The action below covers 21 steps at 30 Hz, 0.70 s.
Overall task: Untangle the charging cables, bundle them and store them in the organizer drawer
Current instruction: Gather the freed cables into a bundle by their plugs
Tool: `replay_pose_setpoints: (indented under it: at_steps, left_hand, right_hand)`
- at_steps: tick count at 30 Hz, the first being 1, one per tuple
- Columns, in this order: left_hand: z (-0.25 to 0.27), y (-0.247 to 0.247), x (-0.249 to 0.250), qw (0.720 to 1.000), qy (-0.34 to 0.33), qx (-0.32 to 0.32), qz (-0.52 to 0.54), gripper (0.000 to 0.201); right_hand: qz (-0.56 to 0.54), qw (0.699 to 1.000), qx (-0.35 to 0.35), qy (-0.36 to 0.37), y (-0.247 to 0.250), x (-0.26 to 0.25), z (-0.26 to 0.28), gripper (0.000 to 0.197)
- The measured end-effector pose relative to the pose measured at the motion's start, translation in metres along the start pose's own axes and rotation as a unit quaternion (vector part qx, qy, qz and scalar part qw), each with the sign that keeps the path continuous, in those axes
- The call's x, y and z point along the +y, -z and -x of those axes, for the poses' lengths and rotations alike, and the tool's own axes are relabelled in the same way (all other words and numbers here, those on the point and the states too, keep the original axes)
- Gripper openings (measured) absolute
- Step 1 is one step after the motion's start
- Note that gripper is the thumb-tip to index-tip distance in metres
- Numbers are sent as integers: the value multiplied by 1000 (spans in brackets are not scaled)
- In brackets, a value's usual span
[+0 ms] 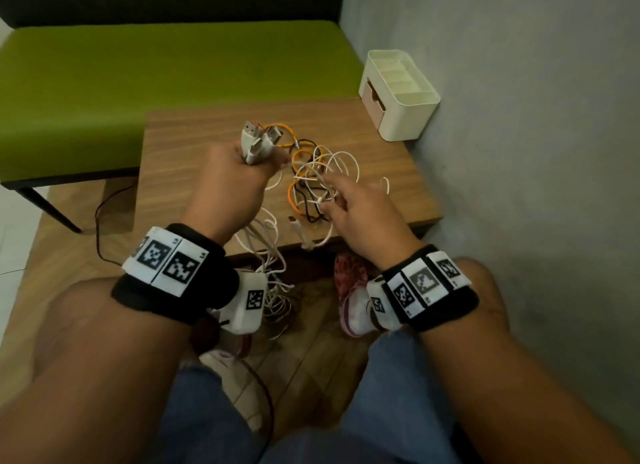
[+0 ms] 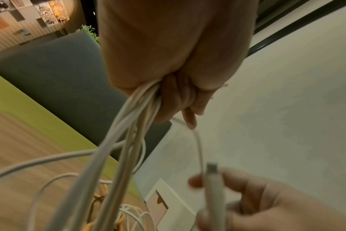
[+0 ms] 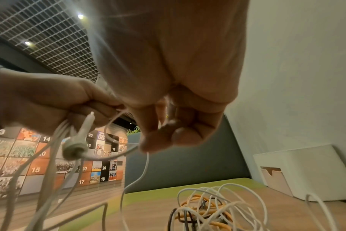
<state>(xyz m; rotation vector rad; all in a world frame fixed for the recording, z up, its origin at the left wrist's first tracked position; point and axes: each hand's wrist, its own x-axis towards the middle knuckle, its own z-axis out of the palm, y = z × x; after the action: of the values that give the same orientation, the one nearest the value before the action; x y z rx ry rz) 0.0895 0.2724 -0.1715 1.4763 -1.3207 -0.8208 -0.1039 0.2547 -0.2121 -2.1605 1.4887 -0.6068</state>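
My left hand (image 1: 242,165) is a fist round a bunch of white cables (image 2: 136,109); their USB plugs (image 1: 258,139) stick out above it and the cords hang off the table's front edge. My right hand (image 1: 332,200) pinches the connector end of a thin white cable (image 2: 213,179) at the near side of the tangle (image 1: 311,172) of white, orange and black cables lying on the wooden table (image 1: 194,186). In the right wrist view a thin white cable (image 3: 146,161) drops from my fingertips (image 3: 158,140) towards the tangle (image 3: 207,207). The white organizer (image 1: 412,117) stands at the table's far right corner, its pink drawer (image 1: 372,99) facing left.
A green bench (image 1: 138,75) runs behind and left of the table. A grey wall (image 1: 519,117) closes the right side, right behind the organizer. A dark cord (image 1: 104,214) trails on the floor at left. My knees and shoes (image 1: 349,290) are under the table's near edge.
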Motion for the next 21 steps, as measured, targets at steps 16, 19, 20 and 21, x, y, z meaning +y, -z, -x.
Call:
replay_pose_setpoints:
  at_steps: [16,19,20,21]
  left_hand:
    - [56,-9,31,948,-2,-68,311,29]
    - [63,-3,22,925,20,-115,361,26]
    - [65,-2,18,922,22,-130,364,21]
    - [68,-1,13,920,25,-141,366,15]
  right_hand:
    - [-217,944,-247,5,5,-54,62,61]
    - [-231,935,-268,-22,-1,-58,65,15]
    - [-230,932,-279,-30,1,-59,65,15]
    - [-217,932,-287,-32,1,-58,65,14]
